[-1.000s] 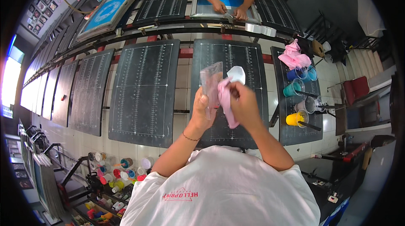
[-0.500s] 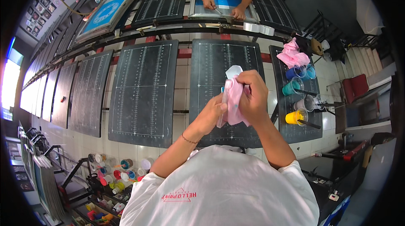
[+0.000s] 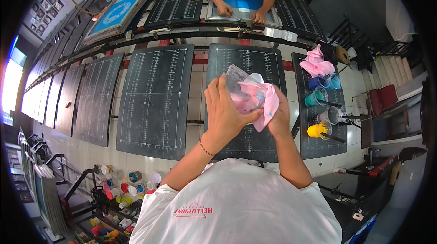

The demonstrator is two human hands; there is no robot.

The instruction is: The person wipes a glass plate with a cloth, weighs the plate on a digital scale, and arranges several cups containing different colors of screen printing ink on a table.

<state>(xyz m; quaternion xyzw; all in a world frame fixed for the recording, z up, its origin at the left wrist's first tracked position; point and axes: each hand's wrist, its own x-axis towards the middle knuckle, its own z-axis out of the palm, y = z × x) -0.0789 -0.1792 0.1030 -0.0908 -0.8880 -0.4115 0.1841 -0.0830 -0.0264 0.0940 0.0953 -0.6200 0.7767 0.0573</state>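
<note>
While left hand (image 3: 224, 113) grips container (image 3: 237, 76), right hand (image 3: 283, 114) holds cloth (image 3: 271, 104).

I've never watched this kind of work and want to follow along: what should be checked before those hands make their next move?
1. Left hand holding the clear plastic container: ok.
2. Right hand has the pink cloth: ok, though its fingertips are hidden.
3. Stain-free pink cloth: not ok; blue-green marks show.
4. Clean inside of the clear plastic container: cannot tell; cloth and hand cover part of it.
5. Co-worker's hands out of the way: ok; they are at the blue printing screen.
</note>
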